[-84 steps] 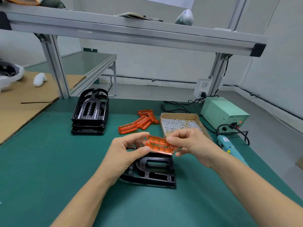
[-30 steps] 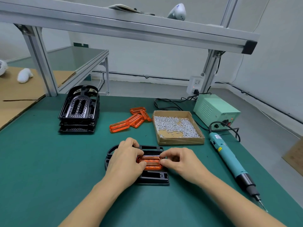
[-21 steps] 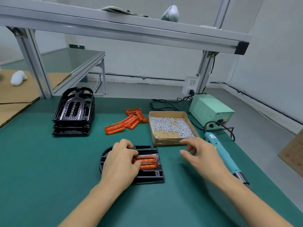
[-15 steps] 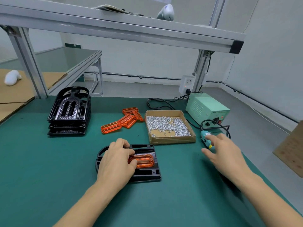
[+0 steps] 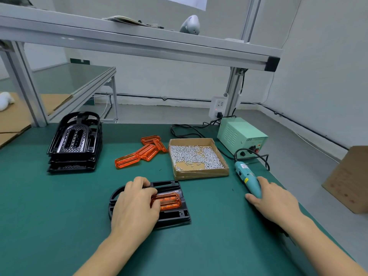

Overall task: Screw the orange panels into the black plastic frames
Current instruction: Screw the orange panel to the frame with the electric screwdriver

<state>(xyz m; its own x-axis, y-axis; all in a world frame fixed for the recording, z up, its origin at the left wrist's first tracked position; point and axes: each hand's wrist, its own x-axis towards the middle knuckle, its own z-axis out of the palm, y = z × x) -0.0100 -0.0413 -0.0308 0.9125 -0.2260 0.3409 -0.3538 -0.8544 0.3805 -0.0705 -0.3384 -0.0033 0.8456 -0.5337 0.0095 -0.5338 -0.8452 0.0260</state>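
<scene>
Orange panel (image 5: 168, 201) sits in the black frame (image 5: 175, 216) on the worktop (image 5: 59, 216), near front. Left hand (image 5: 135, 204) presses it flat, fingers fairly straight. Right hand (image 5: 274, 198) wraps the screwdriver (image 5: 247, 178). Panel prob. light, stiff, slick plastic; hold by edges. Cardboard box (image 5: 201, 174) holds loose screws (image 5: 196, 156).

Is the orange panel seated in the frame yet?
Yes, the orange panel lies in the black frame under the left hand.
</scene>
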